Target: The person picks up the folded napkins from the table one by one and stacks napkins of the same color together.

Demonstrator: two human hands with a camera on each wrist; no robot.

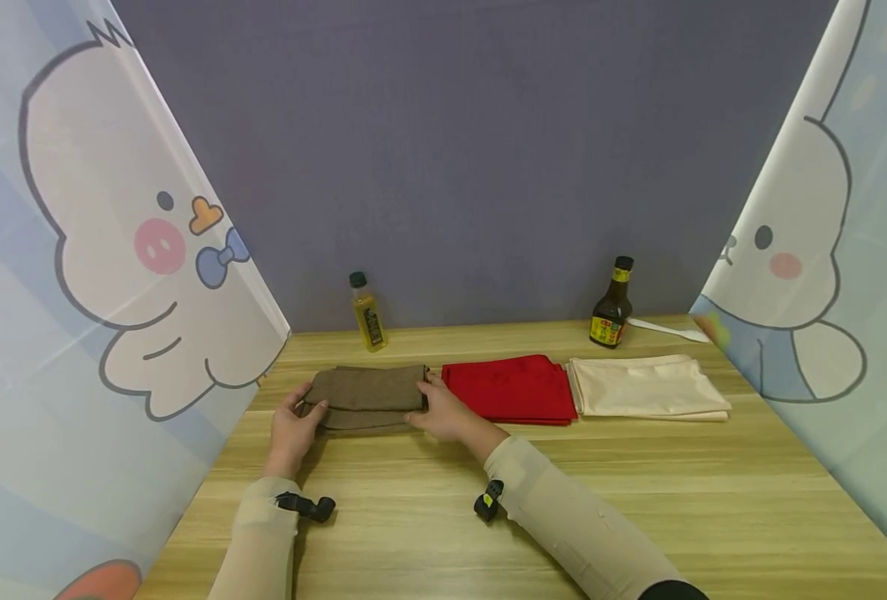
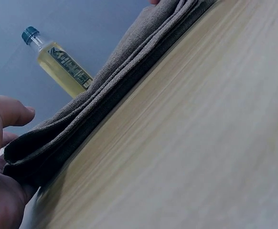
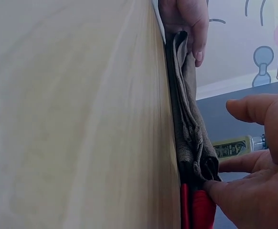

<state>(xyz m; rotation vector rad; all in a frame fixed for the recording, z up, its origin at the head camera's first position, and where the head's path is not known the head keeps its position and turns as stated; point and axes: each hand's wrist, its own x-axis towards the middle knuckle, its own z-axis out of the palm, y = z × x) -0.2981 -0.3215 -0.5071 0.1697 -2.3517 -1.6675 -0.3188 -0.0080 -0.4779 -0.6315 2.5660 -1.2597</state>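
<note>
A folded grey-brown cloth (image 1: 372, 390) lies on the table between both hands. At its left end is my left hand (image 1: 293, 429), fingers spread and touching the edge. In the left wrist view, one digit (image 2: 17, 112) stands clear of the cloth's stacked folds (image 2: 96, 100). My right hand (image 1: 447, 415) touches the opposite end, beside a folded red cloth (image 1: 511, 390). From the right wrist, one digit (image 3: 246, 107) is raised away from the fabric while others meet its end. Parts of the fingers are hidden behind the cloth.
A folded cream cloth (image 1: 646, 387) lies right of the red one. Behind the cloths stand a yellow oil bottle (image 1: 369, 317) and a dark sauce bottle (image 1: 612, 308). A white utensil handle (image 1: 669, 330) lies by the sauce bottle. A grey backdrop (image 1: 473, 167) rises behind.
</note>
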